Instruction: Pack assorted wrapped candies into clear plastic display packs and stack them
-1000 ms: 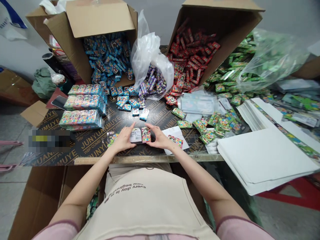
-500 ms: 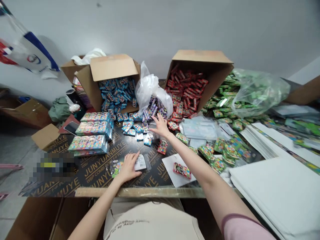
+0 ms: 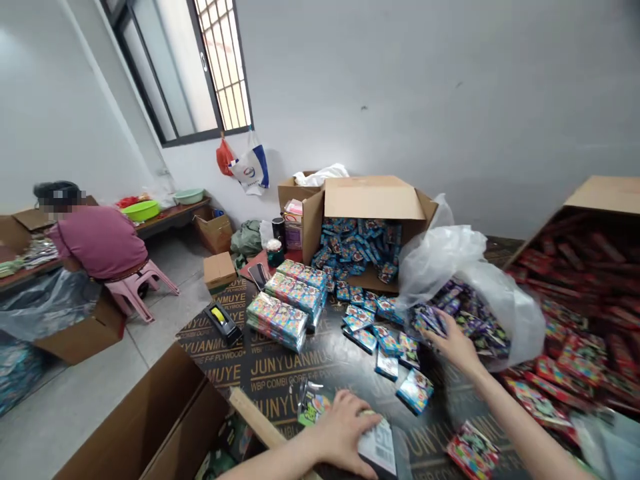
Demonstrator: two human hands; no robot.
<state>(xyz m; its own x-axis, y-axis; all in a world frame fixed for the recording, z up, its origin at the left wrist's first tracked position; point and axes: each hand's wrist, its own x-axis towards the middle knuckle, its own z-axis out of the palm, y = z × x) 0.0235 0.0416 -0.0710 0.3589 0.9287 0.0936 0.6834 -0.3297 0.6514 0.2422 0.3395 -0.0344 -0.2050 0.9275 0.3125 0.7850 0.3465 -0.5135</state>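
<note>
My left hand (image 3: 347, 427) lies low over a flat pack in clear film (image 3: 377, 447), printed with a barcode, its thumb and fingers around the near end. Bright green printing on the wrapper (image 3: 314, 405) shows beyond my knuckles. My right hand (image 3: 455, 343) is at the mouth of a clear plastic bag (image 3: 520, 320) full of small purple packets (image 3: 480, 320). Its thumb and fingers close on a purple packet (image 3: 429, 321) at the bag's left edge. Loose blue boxes (image 3: 416, 390) lie between my hands, and a red box (image 3: 473, 450) sits below my right forearm.
Behind stand a carton of blue boxes (image 3: 370, 197) and, at right, a carton of red packets (image 3: 605, 193). Wrapped multipacks (image 3: 280, 320) are stacked left, beside a tape dispenser (image 3: 223, 323). An open carton (image 3: 145, 413) adjoins the table's near-left edge. A person (image 3: 100, 240) sits farther left.
The view has swung left, bringing the window and the seated person into sight. My right hand has moved from above the table to the purple packets; my left hand stays on the barcoded pack.
</note>
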